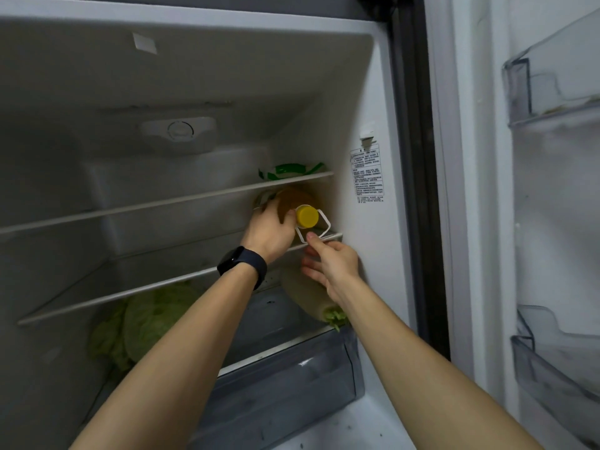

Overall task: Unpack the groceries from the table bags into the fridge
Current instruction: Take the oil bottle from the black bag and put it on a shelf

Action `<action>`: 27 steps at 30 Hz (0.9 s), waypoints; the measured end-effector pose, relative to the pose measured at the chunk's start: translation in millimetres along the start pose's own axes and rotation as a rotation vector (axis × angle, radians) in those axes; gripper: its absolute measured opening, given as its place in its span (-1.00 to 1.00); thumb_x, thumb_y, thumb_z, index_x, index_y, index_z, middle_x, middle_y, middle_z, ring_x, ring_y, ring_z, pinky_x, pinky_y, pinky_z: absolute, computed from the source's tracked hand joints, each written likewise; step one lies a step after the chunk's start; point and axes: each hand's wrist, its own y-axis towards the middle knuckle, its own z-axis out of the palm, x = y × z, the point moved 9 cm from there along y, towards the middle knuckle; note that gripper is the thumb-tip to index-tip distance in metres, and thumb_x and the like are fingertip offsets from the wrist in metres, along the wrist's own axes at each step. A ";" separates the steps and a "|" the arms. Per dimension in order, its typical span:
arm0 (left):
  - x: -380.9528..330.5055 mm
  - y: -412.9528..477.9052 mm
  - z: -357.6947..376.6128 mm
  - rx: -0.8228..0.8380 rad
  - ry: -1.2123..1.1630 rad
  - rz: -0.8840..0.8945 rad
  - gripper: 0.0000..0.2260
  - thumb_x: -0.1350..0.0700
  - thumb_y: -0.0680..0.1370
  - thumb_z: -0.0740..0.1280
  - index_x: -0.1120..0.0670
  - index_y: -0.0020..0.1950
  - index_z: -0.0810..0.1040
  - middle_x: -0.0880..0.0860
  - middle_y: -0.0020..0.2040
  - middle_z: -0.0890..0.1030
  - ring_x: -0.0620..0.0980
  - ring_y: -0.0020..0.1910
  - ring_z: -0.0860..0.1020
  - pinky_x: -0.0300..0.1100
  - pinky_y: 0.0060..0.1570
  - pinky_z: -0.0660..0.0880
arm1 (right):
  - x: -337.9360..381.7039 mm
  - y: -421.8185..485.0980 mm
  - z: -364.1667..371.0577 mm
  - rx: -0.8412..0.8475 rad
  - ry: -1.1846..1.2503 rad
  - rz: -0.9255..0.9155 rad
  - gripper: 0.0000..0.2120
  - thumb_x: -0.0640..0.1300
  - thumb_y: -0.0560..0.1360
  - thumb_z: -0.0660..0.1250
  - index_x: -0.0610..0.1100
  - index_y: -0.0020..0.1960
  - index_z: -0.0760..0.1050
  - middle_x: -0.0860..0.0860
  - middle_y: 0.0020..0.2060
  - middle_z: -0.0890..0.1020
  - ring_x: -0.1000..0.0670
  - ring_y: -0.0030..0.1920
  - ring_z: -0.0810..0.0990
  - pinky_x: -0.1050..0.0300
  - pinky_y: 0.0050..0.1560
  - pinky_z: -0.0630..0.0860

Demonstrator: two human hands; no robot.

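– Inside the open fridge (367, 92), what reaches you on your screen?

– I see a dim white compartment. Its door (470, 190) is swung out to the right and has clear bins. Two shelves cross the compartment above a grey crisper drawer (292, 384).

– What food is in there?

– A pale green cabbage (152, 316) lies under the lower shelf (130, 289) on the left. A long white radish (305, 293) lies by the right wall, leafy end toward me.

– Where is the item being handled?

– An oil bottle (292, 196) lies on its side on the lower shelf, close to the right wall. The left hand (269, 232) grips it, fingers curled round its shoulder. The right hand (331, 261) sits at the shelf's front edge, thumb touching the bottle's white carry loop (325, 222). Its other fingers are loosely curled, and I cannot tell whether they pinch the loop.

– Any smaller details?

– A green-and-white packet (292, 170) sits on the upper shelf (130, 211) at the right. The bottle's yellow cap (307, 216) faces me. A dark watch (242, 263) circles the left wrist.
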 end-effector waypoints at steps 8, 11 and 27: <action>-5.8 -43.3 -8.6 0.091 0.232 0.104 -0.55 0.05 0.62 0.24 -0.05 0.52 0.30 0.10 0.47 0.38 0.19 0.36 0.44 0.12 0.26 0.48 | 4.1 -8.6 -3.2 -0.033 -0.096 -0.043 -0.60 0.01 0.43 0.56 -0.22 0.12 0.59 -0.11 -0.14 0.74 -0.08 -0.18 0.75 -0.04 -0.08 0.70; 2.6 -49.2 -13.9 0.135 0.274 0.101 -0.51 0.04 0.62 0.24 -0.05 0.55 0.26 0.10 0.51 0.33 0.17 0.40 0.41 0.09 0.28 0.46 | 8.3 -16.5 -0.3 -0.040 -0.118 -0.045 -0.58 0.06 0.44 0.54 -0.22 0.12 0.58 -0.13 -0.12 0.74 -0.09 -0.19 0.75 -0.03 -0.10 0.70; 14.0 -163.7 -44.6 0.141 0.578 0.082 -0.48 -0.03 0.56 0.25 -0.06 0.53 0.32 0.05 0.52 0.35 0.11 0.48 0.30 0.12 0.46 0.22 | 31.4 -148.0 -19.6 0.103 -0.855 -0.506 -0.84 -0.06 0.57 0.36 0.09 0.13 0.63 0.14 0.03 0.68 0.09 0.04 0.64 0.16 0.12 0.56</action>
